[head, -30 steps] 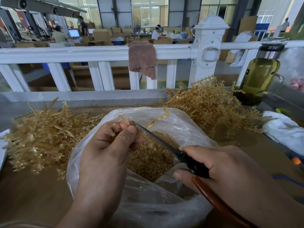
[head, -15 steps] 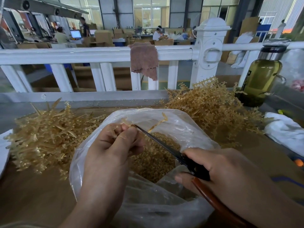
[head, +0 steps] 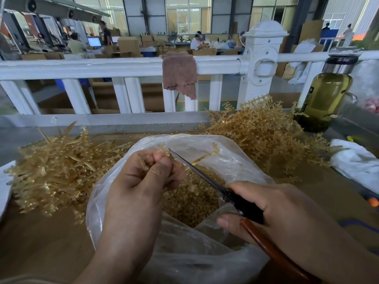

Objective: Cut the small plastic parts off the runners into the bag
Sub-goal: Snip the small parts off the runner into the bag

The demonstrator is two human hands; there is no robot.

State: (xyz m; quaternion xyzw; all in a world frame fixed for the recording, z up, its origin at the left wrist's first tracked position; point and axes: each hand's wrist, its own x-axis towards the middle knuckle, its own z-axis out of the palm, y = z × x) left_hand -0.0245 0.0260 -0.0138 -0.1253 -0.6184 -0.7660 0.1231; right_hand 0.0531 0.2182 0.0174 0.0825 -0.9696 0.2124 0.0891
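My left hand (head: 141,181) pinches a thin amber plastic runner (head: 205,157) over the open mouth of a clear plastic bag (head: 205,255). My right hand (head: 272,210) grips scissors (head: 205,177) with dark blades and reddish-brown handles; the blade tip lies against the runner right beside my left fingertips. Cut amber parts (head: 190,201) fill the bottom of the bag. The part of the runner inside my left fingers is hidden.
A heap of amber runners (head: 61,171) lies left of the bag, another heap (head: 264,132) at the back right. Behind them runs a white railing (head: 102,66) with a brown cloth (head: 179,74). A glass bottle (head: 326,99) and white plastic (head: 356,162) sit right.
My left hand has crept slightly toward me along the runner, and a shorter length of it sticks out past the blades. The scissors stay at the same spot.
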